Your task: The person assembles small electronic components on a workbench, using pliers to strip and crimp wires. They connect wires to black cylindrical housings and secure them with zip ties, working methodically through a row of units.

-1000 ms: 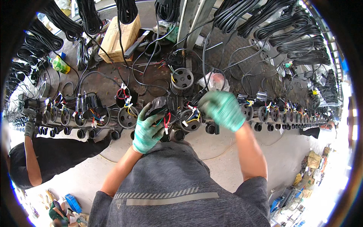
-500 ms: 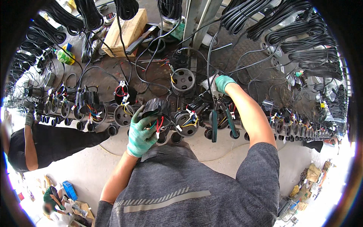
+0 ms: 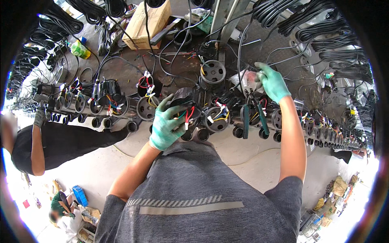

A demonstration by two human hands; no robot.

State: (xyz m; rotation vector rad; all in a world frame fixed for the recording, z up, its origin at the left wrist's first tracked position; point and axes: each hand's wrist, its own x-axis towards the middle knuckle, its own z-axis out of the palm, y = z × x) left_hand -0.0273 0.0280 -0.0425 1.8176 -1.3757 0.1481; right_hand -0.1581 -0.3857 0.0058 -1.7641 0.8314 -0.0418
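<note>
The left hand (image 3: 167, 124) has its grip around a black part (image 3: 186, 96). The right hand (image 3: 275, 84) is beside a clear bag (image 3: 248, 79); I cannot tell its grip.

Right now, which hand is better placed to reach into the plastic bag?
Probably the right: the right hand is at the plastic bag, while the left hand holds a black housing.

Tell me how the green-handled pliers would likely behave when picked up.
The green-handled pliers probably feel stiff, given their straight handles. They may swing open or closed, since those handles stand apart. The dark, metallic-looking head could make them heavy for their size.
</note>
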